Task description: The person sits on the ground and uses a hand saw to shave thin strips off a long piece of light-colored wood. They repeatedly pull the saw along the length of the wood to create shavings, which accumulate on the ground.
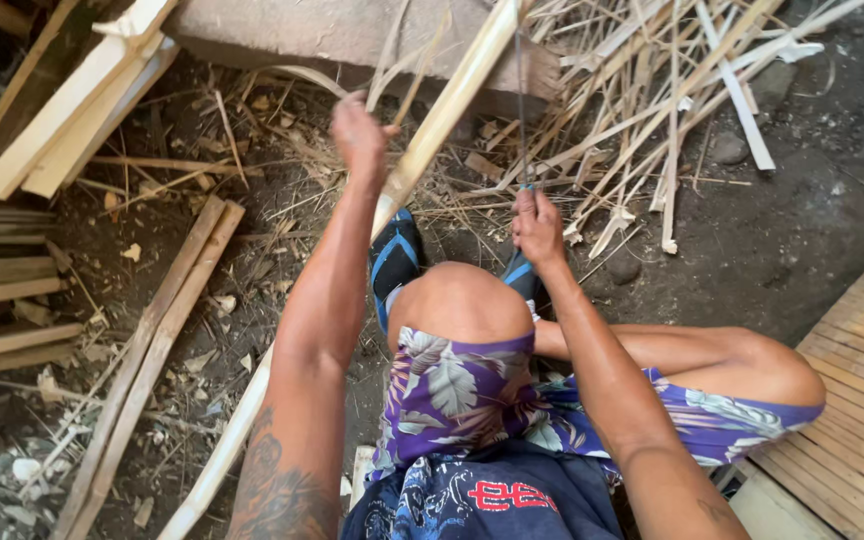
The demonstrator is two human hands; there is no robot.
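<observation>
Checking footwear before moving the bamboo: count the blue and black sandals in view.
2. One blue and black sandal sits left of the raised knee; the other shows partly beside the right hand, mostly hidden.

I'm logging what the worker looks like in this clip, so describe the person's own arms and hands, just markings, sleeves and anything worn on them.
Both arms are bare to the bottom edge of the picture, with no sleeves showing. The left hand and the right hand wear no gloves, and no rings, watch or bands are visible. The left forearm carries a large dark tattoo near the elbow. A fainter dark marking shows on the right forearm.
</observation>
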